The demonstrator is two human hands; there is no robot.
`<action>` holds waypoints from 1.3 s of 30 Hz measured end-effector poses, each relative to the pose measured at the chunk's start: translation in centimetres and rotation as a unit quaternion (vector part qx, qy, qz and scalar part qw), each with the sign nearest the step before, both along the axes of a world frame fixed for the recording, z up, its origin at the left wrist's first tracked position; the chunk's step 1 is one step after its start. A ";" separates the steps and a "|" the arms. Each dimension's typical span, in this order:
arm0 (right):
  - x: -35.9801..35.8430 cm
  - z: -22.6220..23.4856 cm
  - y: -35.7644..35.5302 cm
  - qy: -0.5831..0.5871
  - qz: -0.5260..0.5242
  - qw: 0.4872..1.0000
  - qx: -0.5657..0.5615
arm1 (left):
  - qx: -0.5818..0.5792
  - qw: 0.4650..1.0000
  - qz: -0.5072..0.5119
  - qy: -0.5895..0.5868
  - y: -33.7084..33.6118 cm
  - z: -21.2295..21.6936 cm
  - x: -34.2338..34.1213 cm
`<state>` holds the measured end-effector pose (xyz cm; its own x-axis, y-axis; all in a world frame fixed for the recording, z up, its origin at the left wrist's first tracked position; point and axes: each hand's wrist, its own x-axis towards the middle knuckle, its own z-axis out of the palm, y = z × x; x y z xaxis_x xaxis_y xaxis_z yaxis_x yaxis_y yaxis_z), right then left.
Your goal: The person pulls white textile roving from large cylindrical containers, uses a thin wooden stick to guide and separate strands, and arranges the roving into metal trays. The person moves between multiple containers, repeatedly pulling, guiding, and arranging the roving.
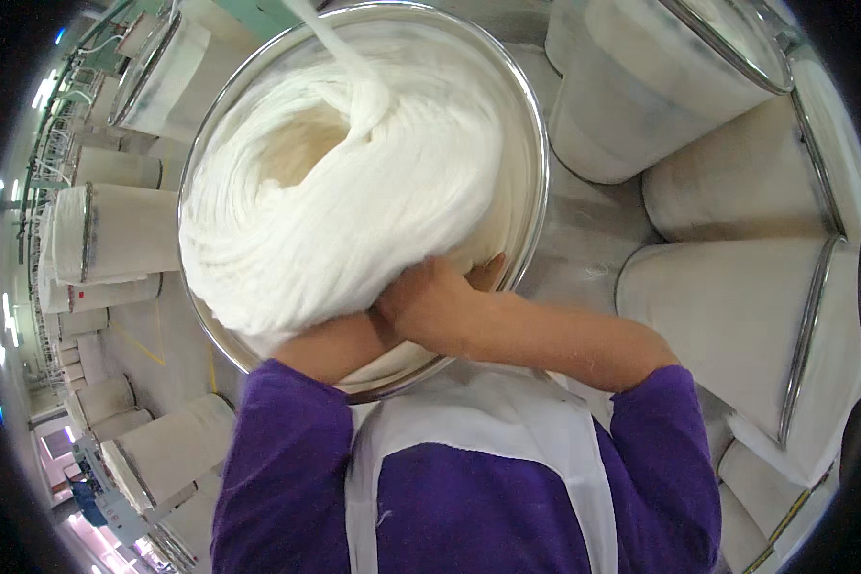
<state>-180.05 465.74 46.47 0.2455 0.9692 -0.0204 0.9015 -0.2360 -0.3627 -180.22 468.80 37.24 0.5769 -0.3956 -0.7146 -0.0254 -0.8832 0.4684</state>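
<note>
A thick coil of white fibre sliver [354, 225] lies in a large round can [538, 191] with a shiny metal rim, right in front of me. The coil leans to the left and has a hollow in it. From its top a strand of sliver [340, 48] runs up out of view. My right hand [430, 297] reaches across to the coil's near edge, with its fingers tucked out of sight against the fibre. Beneath it goes my left forearm [335, 346]; that hand is hidden. One fingertip [488, 273] shows above the right wrist, and I cannot tell whose it is.
Large pale cans [670, 86] with metal rims stand close on the right, another [727, 297] nearer me. More cans [129, 225] line the left side along machinery. Yellow lines mark the grey floor [143, 335]. A white apron [488, 392] touches the can's near side.
</note>
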 end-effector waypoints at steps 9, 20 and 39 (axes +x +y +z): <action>1.5 1.5 0.1 0.036 0.043 0.998 -0.009 | 0.012 0.997 0.029 -0.073 -0.6 -2.8 1.2; 12.8 7.0 -5.3 0.058 0.201 0.977 0.037 | 0.029 0.946 0.133 -0.296 9.6 9.9 -4.9; 0.4 4.1 -5.4 0.026 0.068 0.995 0.068 | 0.287 0.841 0.051 -0.455 28.4 5.1 -15.9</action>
